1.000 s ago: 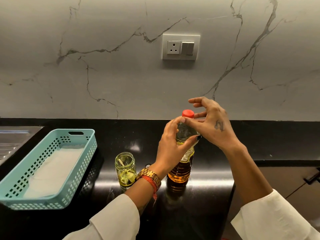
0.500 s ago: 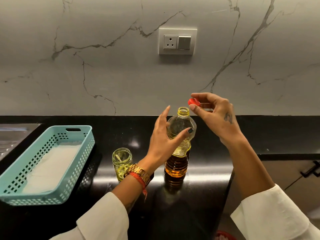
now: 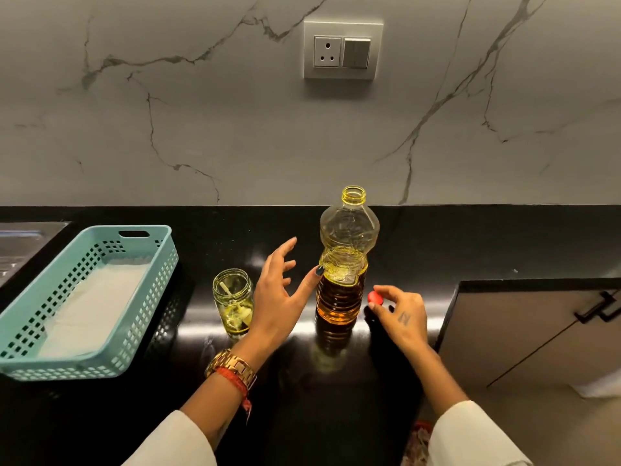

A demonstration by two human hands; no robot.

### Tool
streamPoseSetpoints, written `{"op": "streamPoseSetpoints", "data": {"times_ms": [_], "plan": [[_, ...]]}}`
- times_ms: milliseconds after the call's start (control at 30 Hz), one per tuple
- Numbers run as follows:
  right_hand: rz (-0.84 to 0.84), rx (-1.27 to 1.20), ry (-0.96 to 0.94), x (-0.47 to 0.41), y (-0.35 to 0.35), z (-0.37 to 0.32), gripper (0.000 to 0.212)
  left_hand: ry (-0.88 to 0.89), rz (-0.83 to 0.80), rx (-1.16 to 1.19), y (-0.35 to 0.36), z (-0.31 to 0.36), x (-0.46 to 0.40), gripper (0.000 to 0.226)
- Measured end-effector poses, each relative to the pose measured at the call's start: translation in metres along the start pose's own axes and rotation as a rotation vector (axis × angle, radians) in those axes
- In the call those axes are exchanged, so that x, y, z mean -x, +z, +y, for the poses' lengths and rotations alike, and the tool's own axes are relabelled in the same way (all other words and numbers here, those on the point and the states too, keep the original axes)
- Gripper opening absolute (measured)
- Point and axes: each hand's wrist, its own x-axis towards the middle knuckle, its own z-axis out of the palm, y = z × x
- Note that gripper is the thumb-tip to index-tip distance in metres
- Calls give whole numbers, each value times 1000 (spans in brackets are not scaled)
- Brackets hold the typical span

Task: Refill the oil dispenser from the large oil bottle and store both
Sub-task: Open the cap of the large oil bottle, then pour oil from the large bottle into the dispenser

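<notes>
The large oil bottle (image 3: 344, 264) stands upright and uncapped on the black counter (image 3: 437, 243), roughly half full of amber oil. My left hand (image 3: 279, 294) hovers just left of it with fingers spread, the thumb tip touching the bottle's side. My right hand (image 3: 400, 316) is low on the counter to the bottle's right and pinches the red cap (image 3: 375, 297) between thumb and fingers. The small glass dispenser jar (image 3: 233, 302) stands open to the left, with a little yellow oil and a white tube inside.
A teal perforated basket (image 3: 141, 264) lined with white paper sits at the left, beside a steel sink drainer (image 3: 23, 243). A wall socket (image 3: 342, 50) is on the marble backsplash. The counter ends at the right above a cabinet door (image 3: 537, 331).
My right hand unscrewed the red cap, lifted it off and lowered it to the counter right of the bottle. My left hand let go of the bottle and opened.
</notes>
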Motion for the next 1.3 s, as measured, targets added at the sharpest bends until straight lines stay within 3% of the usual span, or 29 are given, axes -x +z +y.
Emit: {"op": "streamPoseSetpoints", "data": {"times_ms": [167,267,500,700,800,933,1033,1133,1300], "plan": [[5,157,41,10,12,7,30,-2,11,-5,-4,-3,2,67],[-44,140,47,10,9,3,43,-5,14,-5,-7,-6,1,65],[-170,-436,-12,5,-22,-53,89,76,78,1,-24,2,-3,51],[-220,-532,-80,2,-20,-98,113,184,413,-93,-57,-8,-3,61],[-143,-515,-89,0,-9,-108,109,44,418,-176,-67,-34,3,90],[-11,-514,-95,-3,5,-116,101,-189,205,-193,-68,-70,10,116],[41,-511,-81,-5,10,-117,91,-261,97,-138,-65,-87,10,123],[87,-486,-76,-5,12,-117,77,-311,84,-94,-64,-98,8,115],[126,-436,-99,-6,10,-120,65,-280,108,-124,-65,-111,9,67]]}}
